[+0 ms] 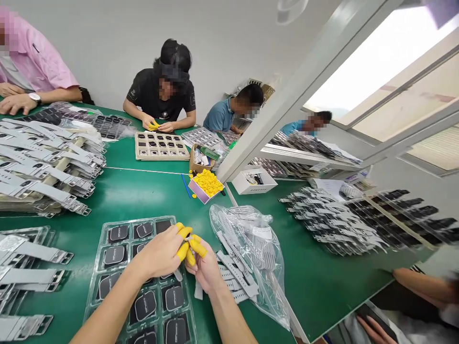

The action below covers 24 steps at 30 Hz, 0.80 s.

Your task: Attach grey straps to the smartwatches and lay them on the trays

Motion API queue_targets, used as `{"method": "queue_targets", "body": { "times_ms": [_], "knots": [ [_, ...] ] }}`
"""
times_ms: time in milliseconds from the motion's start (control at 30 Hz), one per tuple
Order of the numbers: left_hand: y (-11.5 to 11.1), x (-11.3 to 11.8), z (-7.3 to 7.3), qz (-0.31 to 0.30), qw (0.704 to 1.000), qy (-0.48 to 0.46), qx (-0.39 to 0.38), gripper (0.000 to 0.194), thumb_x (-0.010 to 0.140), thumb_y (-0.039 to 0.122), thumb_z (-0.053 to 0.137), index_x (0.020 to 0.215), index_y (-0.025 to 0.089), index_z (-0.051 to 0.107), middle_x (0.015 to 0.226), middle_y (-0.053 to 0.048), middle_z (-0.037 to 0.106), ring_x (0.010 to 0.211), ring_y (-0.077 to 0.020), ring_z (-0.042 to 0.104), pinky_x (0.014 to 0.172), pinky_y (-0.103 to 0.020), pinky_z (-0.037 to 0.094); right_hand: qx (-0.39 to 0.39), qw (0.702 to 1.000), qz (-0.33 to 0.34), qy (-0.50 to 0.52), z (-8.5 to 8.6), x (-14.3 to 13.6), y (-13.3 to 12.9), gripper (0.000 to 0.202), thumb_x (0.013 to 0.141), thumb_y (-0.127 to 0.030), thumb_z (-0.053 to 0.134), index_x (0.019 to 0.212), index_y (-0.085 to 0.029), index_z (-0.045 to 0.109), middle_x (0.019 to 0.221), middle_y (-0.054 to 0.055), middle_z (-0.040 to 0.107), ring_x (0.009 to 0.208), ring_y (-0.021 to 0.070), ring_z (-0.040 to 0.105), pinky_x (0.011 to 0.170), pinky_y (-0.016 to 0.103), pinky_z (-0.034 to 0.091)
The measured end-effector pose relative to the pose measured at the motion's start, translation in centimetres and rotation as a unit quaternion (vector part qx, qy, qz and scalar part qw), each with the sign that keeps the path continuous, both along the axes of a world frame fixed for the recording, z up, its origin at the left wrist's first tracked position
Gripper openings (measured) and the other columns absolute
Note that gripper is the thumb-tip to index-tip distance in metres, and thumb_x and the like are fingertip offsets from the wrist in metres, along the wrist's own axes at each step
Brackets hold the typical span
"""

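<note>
My left hand [163,251] and my right hand [208,270] meet over the right side of a clear plastic tray. Yellow finger cots cover several fingertips on both. Pinched between them is a pale grey watch strap [178,275], mostly hidden by the fingers; a small dark and metallic bit shows at the fingertips. The tray [93,277] holds rows of square dark watch faces [114,255], some sitting askew in their pockets. Just right of my right hand, loose grey straps [238,274] spill from a clear plastic bag [267,253].
A small box of yellow finger cots [207,184] stands ahead, beside a blue stick [185,186]. Stacked trays of grey-strapped watches [43,162] fill the left. A white box [254,180] sits beyond a slanting white post [287,91]. Co-workers [163,91] sit across the green table [143,193].
</note>
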<state>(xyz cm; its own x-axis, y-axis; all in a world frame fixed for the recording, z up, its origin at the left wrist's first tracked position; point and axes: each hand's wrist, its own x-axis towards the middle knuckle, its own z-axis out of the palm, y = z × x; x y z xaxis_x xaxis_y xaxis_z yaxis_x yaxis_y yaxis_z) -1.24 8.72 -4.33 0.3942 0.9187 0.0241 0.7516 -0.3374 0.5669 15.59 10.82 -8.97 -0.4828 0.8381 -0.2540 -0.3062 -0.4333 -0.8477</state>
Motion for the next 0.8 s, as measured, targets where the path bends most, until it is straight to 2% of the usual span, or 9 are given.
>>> {"method": "queue_targets", "body": {
  "times_ms": [100, 233, 300, 367, 433, 467, 567, 700, 800],
  "knots": [
    [-0.2, -0.6, 0.2, 0.011, 0.999, 0.045, -0.006, 0.041, 0.099, 0.013, 0.038, 0.135, 0.015, 0.057, 0.131, -0.014, 0.066, 0.12, -0.0273, 0.065, 0.101, -0.04, 0.055, 0.136, 0.986, 0.006, -0.099, 0.2, 0.4, 0.4, 0.044, 0.092, -0.065, 0.066, 0.092, -0.022, 0.057, 0.057, -0.008, 0.051, 0.044, 0.009, 0.037, 0.045, 0.023, 0.031],
    [-0.2, -2.7, 1.5, 0.077, 0.99, 0.118, 0.003, 0.051, 0.1, 0.011, 0.04, 0.149, 0.021, 0.049, 0.128, -0.012, 0.071, 0.109, -0.0267, 0.072, 0.087, -0.036, 0.057, 0.272, 0.924, 0.094, -0.253, 1.0, 1.7, 1.2, 0.035, 0.103, -0.055, 0.052, 0.094, -0.022, 0.06, 0.065, -0.006, 0.053, 0.057, 0.0127, 0.044, 0.057, 0.027, 0.036],
    [-0.2, -4.0, 2.2, 0.124, 0.98, 0.154, 0.001, 0.046, 0.1, 0.011, 0.044, 0.142, 0.024, 0.057, 0.121, -0.009, 0.074, 0.104, -0.0262, 0.073, 0.084, -0.035, 0.055, 0.321, 0.884, 0.13, -0.314, 0.9, 2.6, 1.6, 0.032, 0.105, -0.048, 0.049, 0.091, -0.023, 0.062, 0.073, -0.003, 0.058, 0.065, 0.0151, 0.05, 0.063, 0.028, 0.039],
    [0.0, -5.3, 2.4, 0.15, 0.968, 0.199, -0.009, 0.036, 0.097, 0.009, 0.047, 0.123, 0.023, 0.069, 0.115, -0.009, 0.076, 0.104, -0.0268, 0.072, 0.083, -0.034, 0.053, 0.365, 0.847, 0.122, -0.366, 0.2, 3.4, 1.9, 0.03, 0.105, -0.043, 0.047, 0.088, -0.023, 0.063, 0.083, 0.001, 0.064, 0.076, 0.0183, 0.056, 0.071, 0.031, 0.043],
    [0.1, -6.6, 2.1, 0.162, 0.958, 0.235, -0.027, 0.031, 0.094, 0.006, 0.05, 0.108, 0.02, 0.073, 0.109, -0.01, 0.076, 0.103, -0.0276, 0.071, 0.082, -0.034, 0.051, 0.394, 0.813, 0.097, -0.418, -1.0, 3.9, 2.2, 0.031, 0.104, -0.038, 0.044, 0.088, -0.023, 0.065, 0.089, 0.005, 0.067, 0.084, 0.0217, 0.06, 0.077, 0.033, 0.045],
    [0.2, -7.2, 1.8, 0.169, 0.955, 0.241, -0.038, 0.031, 0.093, 0.005, 0.05, 0.106, 0.02, 0.073, 0.107, -0.01, 0.076, 0.101, -0.0273, 0.07, 0.082, -0.034, 0.05, 0.403, 0.796, 0.088, -0.444, -1.7, 4.0, 2.3, 0.031, 0.103, -0.037, 0.043, 0.088, -0.023, 0.067, 0.09, 0.007, 0.068, 0.085, 0.0232, 0.061, 0.078, 0.034, 0.046],
    [0.5, -8.5, 0.6, 0.195, 0.952, 0.227, -0.057, 0.038, 0.091, 0.001, 0.047, 0.115, 0.019, 0.07, 0.109, -0.01, 0.076, 0.1, -0.0261, 0.069, 0.082, -0.035, 0.047, 0.419, 0.749, 0.071, -0.509, -3.6, 3.7, 2.7, 0.031, 0.1, -0.032, 0.042, 0.097, -0.021, 0.072, 0.096, 0.012, 0.071, 0.087, 0.0259, 0.063, 0.078, 0.036, 0.047],
    [0.8, -8.9, -1.2, 0.221, 0.946, 0.235, -0.022, 0.039, 0.094, 0.004, 0.046, 0.12, 0.021, 0.069, 0.111, -0.011, 0.072, 0.112, -0.0289, 0.061, 0.091, -0.04, 0.044, 0.426, 0.721, 0.032, -0.546, -4.6, 2.6, 3.1, 0.038, 0.1, -0.031, 0.043, 0.123, -0.02, 0.071, 0.102, 0.013, 0.075, 0.087, 0.0272, 0.067, 0.074, 0.036, 0.046],
    [1.0, -8.5, -1.8, 0.259, 0.934, 0.245, 0.01, 0.035, 0.098, 0.01, 0.047, 0.123, 0.021, 0.069, 0.124, -0.015, 0.065, 0.124, -0.0325, 0.053, 0.101, -0.046, 0.042, 0.422, 0.703, 0.016, -0.572, -4.5, 2.2, 3.4, 0.043, 0.102, -0.041, 0.043, 0.128, -0.02, 0.07, 0.098, 0.012, 0.075, 0.082, 0.028, 0.066, 0.071, 0.036, 0.045]
  ]
}}
